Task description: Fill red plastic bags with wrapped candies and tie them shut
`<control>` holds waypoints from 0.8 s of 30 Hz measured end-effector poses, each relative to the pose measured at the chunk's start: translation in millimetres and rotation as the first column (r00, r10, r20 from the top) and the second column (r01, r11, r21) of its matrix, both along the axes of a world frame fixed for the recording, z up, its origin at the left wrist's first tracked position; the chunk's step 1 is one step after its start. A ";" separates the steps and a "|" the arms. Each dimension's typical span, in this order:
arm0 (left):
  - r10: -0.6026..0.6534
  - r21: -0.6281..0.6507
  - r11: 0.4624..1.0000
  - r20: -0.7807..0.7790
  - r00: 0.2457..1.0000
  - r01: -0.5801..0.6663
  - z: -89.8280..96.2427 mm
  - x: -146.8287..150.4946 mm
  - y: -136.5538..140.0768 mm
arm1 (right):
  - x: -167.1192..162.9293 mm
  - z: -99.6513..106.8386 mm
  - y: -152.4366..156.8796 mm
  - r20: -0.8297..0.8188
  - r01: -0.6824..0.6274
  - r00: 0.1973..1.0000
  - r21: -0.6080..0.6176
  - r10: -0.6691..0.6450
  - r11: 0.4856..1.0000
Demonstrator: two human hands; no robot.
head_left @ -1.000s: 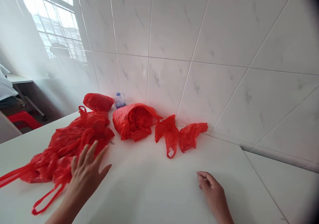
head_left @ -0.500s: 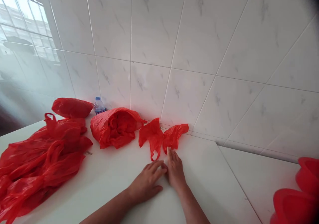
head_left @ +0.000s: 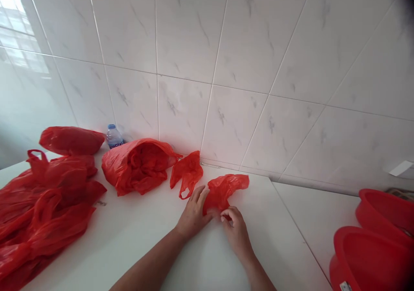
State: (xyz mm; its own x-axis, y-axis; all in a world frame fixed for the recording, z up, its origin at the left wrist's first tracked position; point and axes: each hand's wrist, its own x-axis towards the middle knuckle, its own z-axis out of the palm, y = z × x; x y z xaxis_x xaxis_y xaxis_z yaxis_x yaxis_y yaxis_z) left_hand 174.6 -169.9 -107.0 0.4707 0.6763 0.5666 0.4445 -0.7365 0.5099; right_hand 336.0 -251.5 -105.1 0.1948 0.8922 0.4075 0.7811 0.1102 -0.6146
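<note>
A small red plastic bag (head_left: 223,189) lies crumpled on the white table (head_left: 145,239) between my hands. My left hand (head_left: 193,213) rests along its left edge, fingers stretched out and thumb apart near the bag's blurred lower end. My right hand (head_left: 237,230) has its fingers curled in a pinch at the bag's lower right corner; the fingertips are partly hidden. Just beyond my left fingers another small red plastic bag (head_left: 189,170) lies flat, its handle loop towards me.
A stuffed red bag (head_left: 119,161) lies on its side by the tiled wall (head_left: 181,105). Several red bags are heaped (head_left: 48,213) at the left, with a rounded red bundle (head_left: 73,140) and a plastic bottle (head_left: 114,136) behind. Red basins (head_left: 365,256) stand at the right.
The small bag has come nearer and spread out between my hands. My left hand has moved up to its left edge, my right hand has curled at its lower corner. The view has turned right.
</note>
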 end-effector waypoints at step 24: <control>0.071 -0.160 0.986 0.217 0.974 -0.037 28.5 -7.6 -24.7 | 4.4 13.6 -41.6 0.487 0.343 0.760 0.261 -0.430 0.902</control>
State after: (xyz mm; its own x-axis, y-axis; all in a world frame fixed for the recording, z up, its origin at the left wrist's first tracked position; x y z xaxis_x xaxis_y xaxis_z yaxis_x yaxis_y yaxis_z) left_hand 167.0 -194.6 -78.5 0.3059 0.7846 0.5393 0.3447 -0.6193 0.7054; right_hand 340.5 -293.1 -91.5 0.2293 0.7085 0.6675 0.9707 -0.2174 -0.1026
